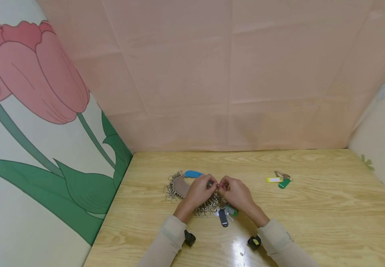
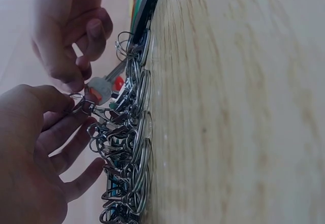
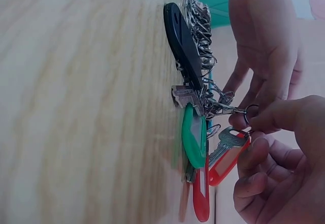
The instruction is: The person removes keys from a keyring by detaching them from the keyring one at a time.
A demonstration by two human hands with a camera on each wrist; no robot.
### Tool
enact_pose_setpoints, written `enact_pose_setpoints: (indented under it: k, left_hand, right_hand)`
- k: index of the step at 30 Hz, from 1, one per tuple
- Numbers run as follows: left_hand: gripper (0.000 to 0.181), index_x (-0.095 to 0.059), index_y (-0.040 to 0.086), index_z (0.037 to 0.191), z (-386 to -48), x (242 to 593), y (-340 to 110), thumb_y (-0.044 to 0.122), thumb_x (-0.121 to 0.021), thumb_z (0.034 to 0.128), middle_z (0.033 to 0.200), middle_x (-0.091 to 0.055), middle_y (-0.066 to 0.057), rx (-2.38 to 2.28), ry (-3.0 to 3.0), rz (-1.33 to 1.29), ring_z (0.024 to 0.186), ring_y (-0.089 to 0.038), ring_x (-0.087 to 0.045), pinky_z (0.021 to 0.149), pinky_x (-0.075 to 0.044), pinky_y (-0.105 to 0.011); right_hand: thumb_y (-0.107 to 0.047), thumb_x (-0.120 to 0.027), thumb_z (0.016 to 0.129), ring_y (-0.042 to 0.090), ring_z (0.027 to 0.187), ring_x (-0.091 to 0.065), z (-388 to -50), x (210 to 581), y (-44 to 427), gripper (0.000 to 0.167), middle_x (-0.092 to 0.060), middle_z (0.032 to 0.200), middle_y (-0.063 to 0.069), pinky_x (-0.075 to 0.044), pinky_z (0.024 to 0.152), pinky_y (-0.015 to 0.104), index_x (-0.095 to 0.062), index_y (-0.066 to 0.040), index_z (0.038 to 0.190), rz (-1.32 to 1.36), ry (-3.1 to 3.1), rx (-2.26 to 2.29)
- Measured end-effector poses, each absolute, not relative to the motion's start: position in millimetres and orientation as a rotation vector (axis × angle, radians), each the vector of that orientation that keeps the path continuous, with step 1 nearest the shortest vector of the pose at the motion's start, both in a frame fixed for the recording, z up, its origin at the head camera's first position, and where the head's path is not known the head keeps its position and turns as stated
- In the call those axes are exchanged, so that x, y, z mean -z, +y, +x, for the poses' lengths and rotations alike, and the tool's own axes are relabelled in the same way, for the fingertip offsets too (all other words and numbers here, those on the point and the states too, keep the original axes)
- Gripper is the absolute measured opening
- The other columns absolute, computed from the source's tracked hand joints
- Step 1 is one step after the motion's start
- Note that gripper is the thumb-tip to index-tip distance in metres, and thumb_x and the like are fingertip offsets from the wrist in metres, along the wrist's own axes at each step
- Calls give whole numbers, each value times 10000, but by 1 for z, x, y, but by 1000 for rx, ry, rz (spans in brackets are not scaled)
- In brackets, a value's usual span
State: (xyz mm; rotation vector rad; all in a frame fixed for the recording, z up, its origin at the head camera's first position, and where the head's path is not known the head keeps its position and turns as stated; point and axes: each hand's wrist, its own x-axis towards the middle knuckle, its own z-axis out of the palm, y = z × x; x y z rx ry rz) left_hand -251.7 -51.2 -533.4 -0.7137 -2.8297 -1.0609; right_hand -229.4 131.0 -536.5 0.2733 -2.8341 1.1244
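Head: the left hand (image 1: 199,191) and right hand (image 1: 237,191) meet fingertip to fingertip over the table (image 1: 329,211), above a curved holder (image 1: 180,186) fringed with metal clips (image 1: 209,205), a blue part (image 1: 193,174) at its far side; a black tag (image 1: 223,218) and a green tag (image 1: 231,210) lie just in front of them; well apart to the right, a yellow tag (image 1: 274,180) lies beside a second green tag and keys.

Left wrist: the left thumb and forefinger pinch a clip (image 2: 89,107) by its ring, the other fingers spread apart; a key (image 2: 100,89) hangs just beside it.

Right wrist: the right thumb and forefinger are clamped on the key at its top, the other fingers curled; a red tag (image 3: 228,160) hangs with it, near another red tag below the green one.
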Motion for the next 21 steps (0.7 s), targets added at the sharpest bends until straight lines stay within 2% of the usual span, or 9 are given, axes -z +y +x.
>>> enact_pose_setpoints:
  k: [8, 15, 21]
  left_hand:
    - [132, -745, 158, 1100, -252, 535, -52, 236, -640, 1078, 1092, -751, 18, 1102, -2839, -752, 1060, -180, -673, 902, -555, -288]
    - [147, -752, 172, 1091, -253, 538, -53, 261, -635, 1087, 1087, -724, 22, 1130, -2825, -810, 1036, -150, -652, 856, -537, -251]
    - [139, -758, 182, 1084, -254, 540, -53, 265, -646, 1081, 1077, -728, 30, 1110, -2818, -830, 1008, -126, -638, 827, -518, -236]
  right_hand:
    - [-220, -751, 935, 114, 604, -541, -230, 537, 131, 92, -641, 753, -36, -419, 518, 276, -697, -147, 919, 239, -2832, -1159]
    - [-269, -784, 920, 114, 580, -533, -229, 536, 131, 169, -624, 716, -41, -423, 525, 284, -672, -149, 882, 230, -2832, -1144]
    - [-219, -771, 904, 102, 543, -516, -229, 535, 132, 137, -601, 682, -48, -403, 501, 267, -663, -155, 848, 253, -2826, -1135]
